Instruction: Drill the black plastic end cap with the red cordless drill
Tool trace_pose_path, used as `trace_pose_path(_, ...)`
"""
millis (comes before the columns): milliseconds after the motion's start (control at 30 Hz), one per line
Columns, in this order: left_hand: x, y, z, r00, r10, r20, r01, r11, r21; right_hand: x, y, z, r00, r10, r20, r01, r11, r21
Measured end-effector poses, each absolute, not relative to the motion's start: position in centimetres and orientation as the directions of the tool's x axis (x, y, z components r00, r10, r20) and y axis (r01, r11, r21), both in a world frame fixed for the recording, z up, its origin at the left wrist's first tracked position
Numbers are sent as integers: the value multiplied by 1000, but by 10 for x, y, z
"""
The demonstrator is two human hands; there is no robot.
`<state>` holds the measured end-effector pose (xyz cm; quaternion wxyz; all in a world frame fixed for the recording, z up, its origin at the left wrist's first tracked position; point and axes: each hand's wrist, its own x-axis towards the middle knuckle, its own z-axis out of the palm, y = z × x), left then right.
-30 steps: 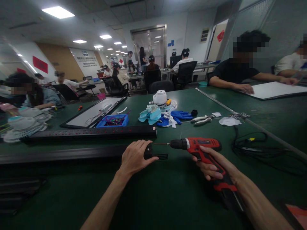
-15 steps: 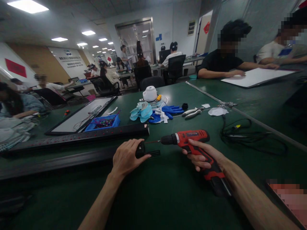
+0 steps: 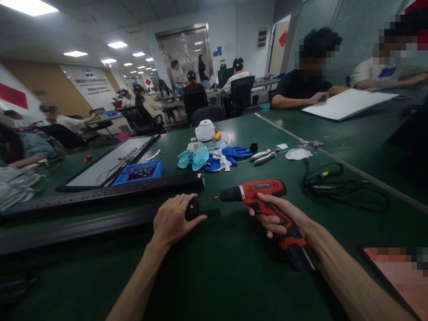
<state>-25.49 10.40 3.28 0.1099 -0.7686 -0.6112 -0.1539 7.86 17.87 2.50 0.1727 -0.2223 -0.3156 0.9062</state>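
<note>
My right hand [image 3: 279, 216] is closed round the grip of a red and black cordless drill [image 3: 259, 192]. The drill lies level above the green table [image 3: 214, 267], its thin bit pointing left at a small black part [image 3: 193, 208]. My left hand [image 3: 174, 220] is wrapped over that black part at the right end of a long black bar [image 3: 83, 225] that runs off to the left. A short ribbed black piece [image 3: 211, 215] sticks out to the right under my left fingers.
A second long black bar [image 3: 110, 191] lies behind the first. Further back are a blue tray of wires [image 3: 138, 172], a flat white panel [image 3: 107, 162], fan parts and blue gloves [image 3: 214, 151], pliers [image 3: 264, 156] and a black cable [image 3: 334, 185]. Other people sit at the tables around.
The view has swung slightly to the right, so everything sits a little further left in the picture. Both hands keep their holds; the drill bit stays at the black part.
</note>
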Motion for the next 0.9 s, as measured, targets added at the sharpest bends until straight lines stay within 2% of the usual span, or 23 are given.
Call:
trace_pose_path(333, -257, 104, 30, 227, 890, 396, 966, -257, 23, 81, 178, 22, -847, 451, -280, -166, -726, -667)
trace_pose_path(633, -258, 104, 29, 235, 895, 379, 965, -262, 20, 90, 187, 2, -899, 432, -76, -299, -729, -616)
trace_pose_path(900, -258, 104, 28, 215, 906, 364, 971, -238, 20, 87, 185, 2, -905, 400, -143, -235, -753, -615)
